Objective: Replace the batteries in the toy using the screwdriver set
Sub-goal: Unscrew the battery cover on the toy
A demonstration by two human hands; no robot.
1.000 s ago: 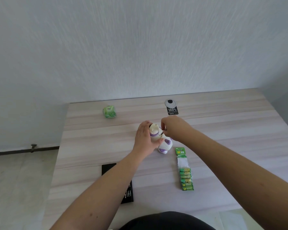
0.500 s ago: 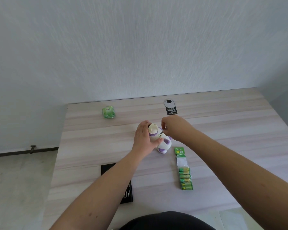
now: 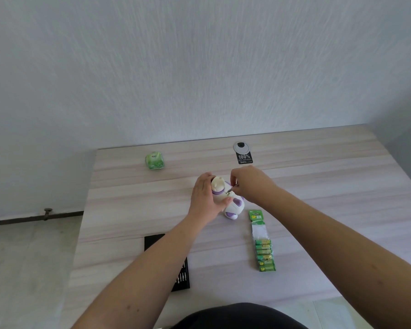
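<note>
- A black screwdriver set [image 3: 182, 273] is being kept at the near left of the table [image 3: 330, 191], partly hidden under the left forearm.
- A strip of green batteries [image 3: 265, 256] is being kept at the near right, just beside the toy; part of the strip appears emptied.
- The white and purple toy [image 3: 233, 205] is being held near the table centre, tipped over, with its pale head pointing far.
- The toy is being gripped by the left hand [image 3: 205, 200], fingers wrapped round the body and thumb pressed on the near side.
- A thin screwdriver [image 3: 231, 189] is being pinched by the curled fingers of the right hand [image 3: 249, 184], its tip being pressed against the toy's body.
- Slippage of the tip is being risked if the toy is allowed to rotate in the grip; the screw head could be stripped.
- A freed screw could be lost by rolling across the table.
- A green packet [image 3: 154, 161] and a black label [image 3: 243, 155] are being left at the far edge.
</note>
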